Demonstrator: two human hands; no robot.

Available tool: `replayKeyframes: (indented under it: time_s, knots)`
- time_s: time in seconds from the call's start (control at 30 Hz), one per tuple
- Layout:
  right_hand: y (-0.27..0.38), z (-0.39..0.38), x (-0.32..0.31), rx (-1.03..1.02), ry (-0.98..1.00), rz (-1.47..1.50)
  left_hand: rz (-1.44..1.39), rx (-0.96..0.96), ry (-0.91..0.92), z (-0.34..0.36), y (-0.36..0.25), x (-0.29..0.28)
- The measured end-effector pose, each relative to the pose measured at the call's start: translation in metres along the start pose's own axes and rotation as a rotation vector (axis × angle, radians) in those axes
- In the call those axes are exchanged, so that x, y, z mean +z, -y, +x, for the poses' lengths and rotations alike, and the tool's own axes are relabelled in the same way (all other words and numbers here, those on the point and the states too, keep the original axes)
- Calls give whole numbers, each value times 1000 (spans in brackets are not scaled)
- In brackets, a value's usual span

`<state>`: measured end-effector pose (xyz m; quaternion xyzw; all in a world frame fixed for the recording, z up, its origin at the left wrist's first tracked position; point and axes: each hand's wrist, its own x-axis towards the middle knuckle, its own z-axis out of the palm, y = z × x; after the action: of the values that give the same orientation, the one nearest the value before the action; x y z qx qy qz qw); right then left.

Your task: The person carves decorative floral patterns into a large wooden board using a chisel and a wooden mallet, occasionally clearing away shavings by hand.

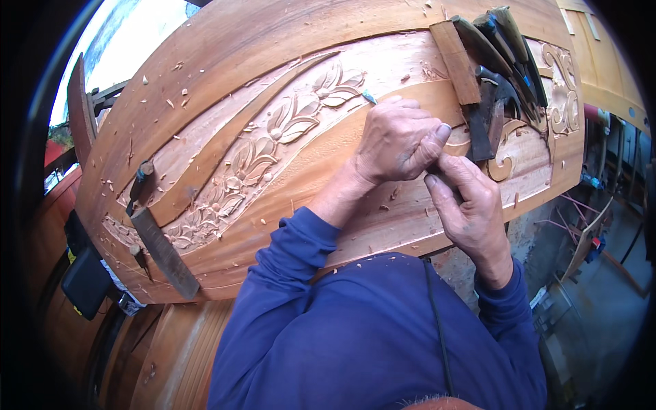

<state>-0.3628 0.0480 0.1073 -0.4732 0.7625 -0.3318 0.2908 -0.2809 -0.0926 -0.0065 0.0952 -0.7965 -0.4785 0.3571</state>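
My left hand is closed round a slim carving tool, whose short blue-marked end pokes out over the carved wooden panel beside a band of leaf carvings. My right hand is curled at the tool's rear, just below and right of my left, its fingers pinched on it; the handle is mostly hidden by both hands. Wood chips lie scattered over the panel. Just right of my hands rests a heap of chisels with a wooden block and dark mallet-like pieces.
A dark flat bar and chisels lie at the panel's left. A black object hangs off that side. Scrolled carving covers the right end. Beyond it stand light boards and cluttered rods and scraps.
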Motion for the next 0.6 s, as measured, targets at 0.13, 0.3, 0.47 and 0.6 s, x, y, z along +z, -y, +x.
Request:
replayKeyframes:
  time_s: [0.13, 0.3, 0.47, 0.6]
  knots:
    - [-9, 1, 6, -62, -8, -5, 2, -39, -14, 2, -2, -1]
    - [-17, -1, 13, -118, -72, 23, 28, -52, -30, 2, -1, 0]
    - [-8, 1, 9, -84, -38, 16, -13, -35, -88, -2, 3, 4]
    - [-7, -3, 16, -46, -68, 68, 10, -33, -111, -2, -4, 5]
